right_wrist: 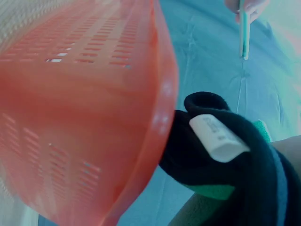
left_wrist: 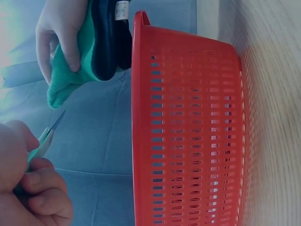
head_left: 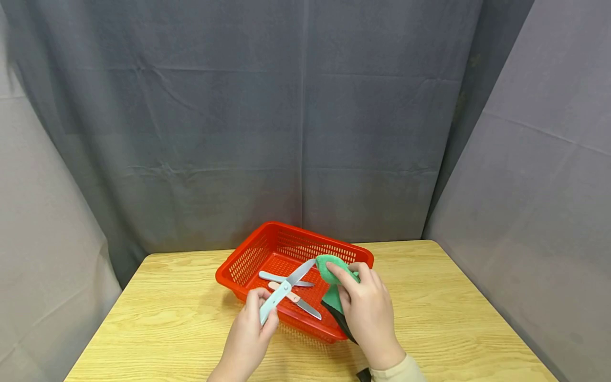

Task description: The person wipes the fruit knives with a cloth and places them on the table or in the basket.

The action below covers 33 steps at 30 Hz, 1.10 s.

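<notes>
My left hand (head_left: 248, 331) grips a knife with a light blue handle (head_left: 276, 302), its blade slanting up to the right over the red basket. In my right hand (head_left: 367, 307) is a green cloth (head_left: 331, 269) with a dark edge, pinched between thumb and fingers right at the blade's tip. Inside the basket (head_left: 229, 273) lie a second blue-handled knife (head_left: 272, 276) and a pink-handled knife (head_left: 305, 306). The left wrist view shows the cloth (left_wrist: 70, 77) hanging beside the basket's rim, and a white label (right_wrist: 217, 137) appears on its dark side in the right wrist view.
The basket stands on a wooden table (head_left: 162, 313) near its back edge. Grey curtains (head_left: 229, 132) hang behind, with paler cloth panels (head_left: 534, 175) at both sides. A small black strap (head_left: 364, 374) shows by my right sleeve (head_left: 400, 370).
</notes>
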### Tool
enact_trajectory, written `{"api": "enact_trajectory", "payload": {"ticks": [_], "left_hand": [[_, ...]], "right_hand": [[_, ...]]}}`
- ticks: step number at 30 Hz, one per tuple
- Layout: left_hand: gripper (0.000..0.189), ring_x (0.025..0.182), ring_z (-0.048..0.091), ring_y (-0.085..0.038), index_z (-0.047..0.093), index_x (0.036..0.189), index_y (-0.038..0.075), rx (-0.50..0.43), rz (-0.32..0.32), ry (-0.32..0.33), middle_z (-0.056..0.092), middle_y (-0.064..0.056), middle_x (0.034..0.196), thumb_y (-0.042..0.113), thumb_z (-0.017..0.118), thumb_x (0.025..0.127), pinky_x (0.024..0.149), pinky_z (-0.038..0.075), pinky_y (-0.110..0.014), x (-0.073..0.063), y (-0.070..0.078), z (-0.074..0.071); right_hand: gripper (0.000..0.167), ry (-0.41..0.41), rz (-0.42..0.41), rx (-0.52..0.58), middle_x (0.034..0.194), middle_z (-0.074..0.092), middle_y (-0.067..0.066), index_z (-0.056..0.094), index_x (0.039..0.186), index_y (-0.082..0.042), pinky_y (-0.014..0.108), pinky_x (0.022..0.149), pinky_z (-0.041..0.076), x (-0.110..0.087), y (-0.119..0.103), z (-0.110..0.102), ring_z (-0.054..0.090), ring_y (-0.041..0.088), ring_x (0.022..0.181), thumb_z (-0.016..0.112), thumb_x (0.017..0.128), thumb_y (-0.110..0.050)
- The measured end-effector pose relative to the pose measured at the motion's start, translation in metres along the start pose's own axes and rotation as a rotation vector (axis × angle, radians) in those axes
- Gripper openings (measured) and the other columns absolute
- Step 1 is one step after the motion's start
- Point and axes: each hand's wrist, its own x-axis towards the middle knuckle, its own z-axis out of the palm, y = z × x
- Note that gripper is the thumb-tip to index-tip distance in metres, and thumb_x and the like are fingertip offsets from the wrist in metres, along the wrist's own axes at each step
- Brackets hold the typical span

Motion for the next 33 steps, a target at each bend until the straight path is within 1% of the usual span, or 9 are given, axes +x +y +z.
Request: {"api": "enact_trajectory", "payload": {"ticks": [4, 11, 18, 25, 33], "left_hand": [[0.028, 0.061, 0.038, 0.001, 0.053, 0.113, 0.007, 0.001, -0.008, -0.006, 0.049, 0.01, 0.075, 0.004, 0.066, 0.089, 0.054, 0.036, -0.019, 0.0, 0.0, -0.001], [0.028, 0.062, 0.039, 0.001, 0.053, 0.113, 0.006, 0.01, -0.004, -0.001, 0.051, 0.009, 0.076, 0.004, 0.067, 0.089, 0.055, 0.036, -0.02, 0.0, 0.0, 0.0], [0.027, 0.061, 0.039, 0.002, 0.052, 0.114, 0.006, 0.012, -0.006, 0.002, 0.05, 0.009, 0.076, 0.004, 0.066, 0.09, 0.054, 0.036, -0.019, 0.001, -0.001, 0.0], [0.028, 0.06, 0.039, 0.001, 0.053, 0.114, 0.006, 0.024, 0.009, 0.001, 0.052, 0.008, 0.076, 0.004, 0.066, 0.09, 0.053, 0.036, -0.019, 0.0, -0.001, -0.001], [0.029, 0.06, 0.04, 0.001, 0.054, 0.113, 0.007, 0.074, 0.051, 0.017, 0.056, 0.007, 0.078, 0.005, 0.068, 0.088, 0.054, 0.037, -0.019, -0.001, 0.0, 0.0]], "right_hand": [[0.057, 0.018, -0.024, 0.011, 0.102, 0.064, 0.008, 0.075, 0.122, -0.03, 0.035, 0.063, 0.049, 0.0, -0.004, -0.003, 0.059, 0.024, 0.078, 0.082, 0.076, 0.003], [0.061, 0.057, -0.109, 0.044, 0.101, 0.065, 0.007, 0.074, 0.124, -0.032, 0.035, 0.063, 0.051, 0.001, -0.014, -0.008, 0.062, 0.023, 0.082, 0.085, 0.074, 0.002], [0.058, -0.001, -0.157, 0.084, 0.102, 0.066, 0.006, 0.074, 0.122, -0.035, 0.034, 0.066, 0.055, -0.002, -0.022, -0.007, 0.062, 0.02, 0.085, 0.09, 0.075, -0.006], [0.059, -0.033, -0.187, 0.088, 0.106, 0.067, 0.004, 0.073, 0.123, -0.037, 0.033, 0.066, 0.054, -0.005, -0.027, -0.005, 0.063, 0.019, 0.088, 0.089, 0.075, -0.006], [0.056, -0.072, -0.173, 0.069, 0.106, 0.066, 0.002, 0.075, 0.12, -0.036, 0.032, 0.068, 0.054, -0.007, -0.028, -0.003, 0.063, 0.019, 0.087, 0.091, 0.074, -0.007]]}}
